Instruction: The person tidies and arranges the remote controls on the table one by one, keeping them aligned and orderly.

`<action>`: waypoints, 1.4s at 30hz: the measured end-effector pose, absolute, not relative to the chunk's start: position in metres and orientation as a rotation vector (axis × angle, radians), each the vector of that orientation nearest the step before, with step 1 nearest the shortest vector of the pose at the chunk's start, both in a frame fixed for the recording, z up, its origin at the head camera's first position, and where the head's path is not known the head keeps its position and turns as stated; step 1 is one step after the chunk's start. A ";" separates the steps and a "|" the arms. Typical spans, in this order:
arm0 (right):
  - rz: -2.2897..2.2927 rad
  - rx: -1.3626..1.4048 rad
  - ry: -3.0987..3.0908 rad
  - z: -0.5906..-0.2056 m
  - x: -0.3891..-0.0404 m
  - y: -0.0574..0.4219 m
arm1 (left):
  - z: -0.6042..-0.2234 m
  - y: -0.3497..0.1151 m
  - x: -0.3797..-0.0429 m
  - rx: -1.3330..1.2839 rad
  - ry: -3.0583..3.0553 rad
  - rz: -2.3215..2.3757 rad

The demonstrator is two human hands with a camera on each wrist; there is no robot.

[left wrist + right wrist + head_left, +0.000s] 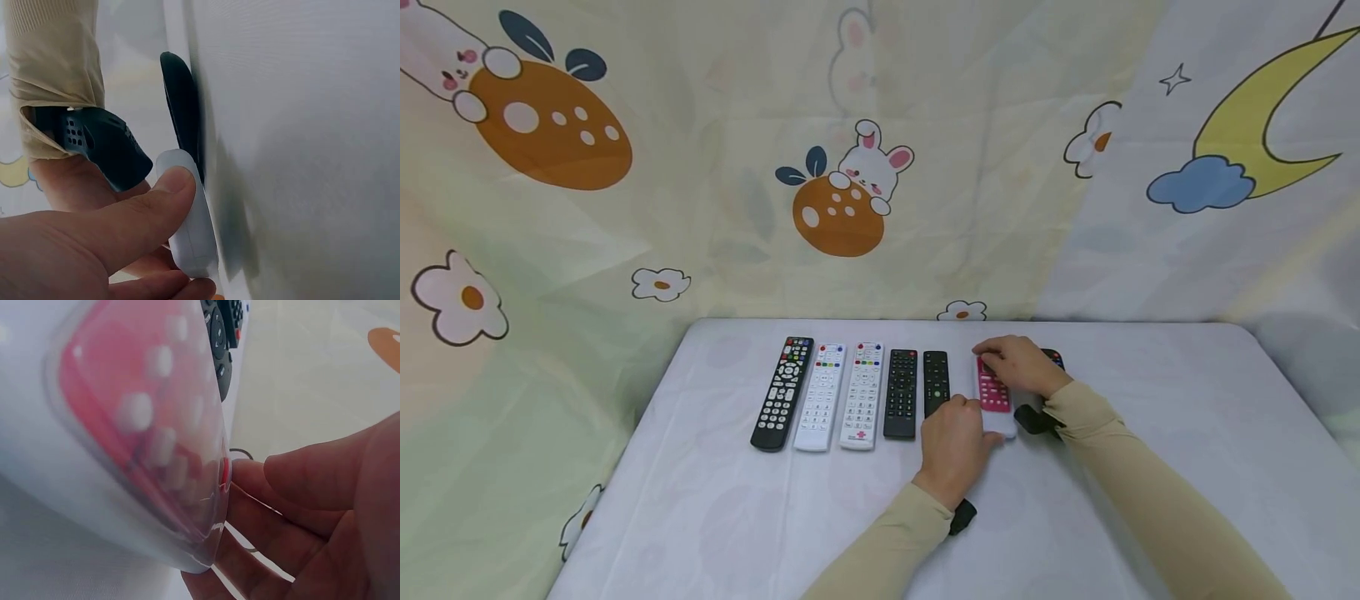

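Note:
A white remote control with a pink key panel [993, 395] lies at the right part of the row on the table. My left hand [953, 442] grips its near end, the thumb on one side and the fingers on the other. In the left wrist view the white end [195, 234] shows between thumb and fingertips. My right hand [1018, 364] is at the far end. In the right wrist view its extended fingers touch the end of the pink-panelled remote [144, 419], and the thumb stands off it.
Left of it lie a black remote [936, 379], another black one [901, 396], two white remotes [861, 400] [820, 400] and a long black remote [782, 396]. A further dark remote [1055, 357] shows partly behind the right hand. A patterned cloth [730, 208] hangs behind the white table [737, 517].

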State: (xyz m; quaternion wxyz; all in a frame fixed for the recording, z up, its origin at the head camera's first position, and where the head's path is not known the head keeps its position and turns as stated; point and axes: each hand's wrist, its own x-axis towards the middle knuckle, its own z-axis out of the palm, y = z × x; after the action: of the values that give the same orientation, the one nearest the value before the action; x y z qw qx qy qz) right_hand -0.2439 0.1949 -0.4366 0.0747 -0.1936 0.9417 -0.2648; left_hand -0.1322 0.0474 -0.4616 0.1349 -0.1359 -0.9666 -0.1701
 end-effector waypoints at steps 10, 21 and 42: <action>-0.766 -0.577 2.804 -0.440 -0.250 0.192 | -0.463 0.054 -0.136 -0.324 -2.820 -0.463; -0.780 -0.626 2.805 -0.443 -0.250 0.192 | -0.466 0.056 -0.138 -0.320 -2.825 -0.502; -0.925 -0.654 2.900 -0.438 -0.227 0.200 | -0.446 0.024 -0.136 -0.356 -2.814 -0.576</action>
State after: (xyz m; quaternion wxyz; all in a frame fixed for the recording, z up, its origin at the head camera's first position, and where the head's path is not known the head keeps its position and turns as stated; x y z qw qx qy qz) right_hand -0.2275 0.2001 -0.4376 0.0142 -0.2102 0.9314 -0.2970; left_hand -0.1356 0.0239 -0.4465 0.1232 -0.1222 -0.9648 -0.1975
